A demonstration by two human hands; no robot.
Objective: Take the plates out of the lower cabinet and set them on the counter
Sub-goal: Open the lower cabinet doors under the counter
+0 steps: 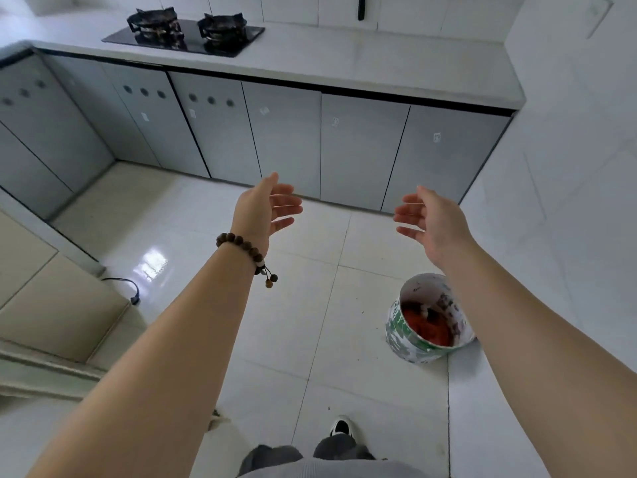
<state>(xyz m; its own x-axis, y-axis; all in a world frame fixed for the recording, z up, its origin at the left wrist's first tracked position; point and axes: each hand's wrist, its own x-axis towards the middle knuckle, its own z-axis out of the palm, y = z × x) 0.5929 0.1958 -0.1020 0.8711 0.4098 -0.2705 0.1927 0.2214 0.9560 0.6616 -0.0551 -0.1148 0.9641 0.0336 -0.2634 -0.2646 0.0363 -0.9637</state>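
Plates: out of sight; their place cannot be told.
Cabinet point(282, 132): far, under the counter point(344, 60); grey doors all closed.
Left hand point(265, 212): fingers loosely spread, palm facing right, in the air, holding nothing.
Right hand point(431, 219): likewise spread and empty, palm facing left, apart from the left.
Count: two hands; one stove point(186, 34) with two burners; one bucket point(427, 319), near right; one bracelet point(241, 246).

A home kitchen: a two-burner gas hob point(184, 32) sits in a white counter point(362, 60) above a run of closed grey lower cabinet doors point(362, 146), with white wall tiles point(568, 98) and a glossy tiled floor point(303, 288).
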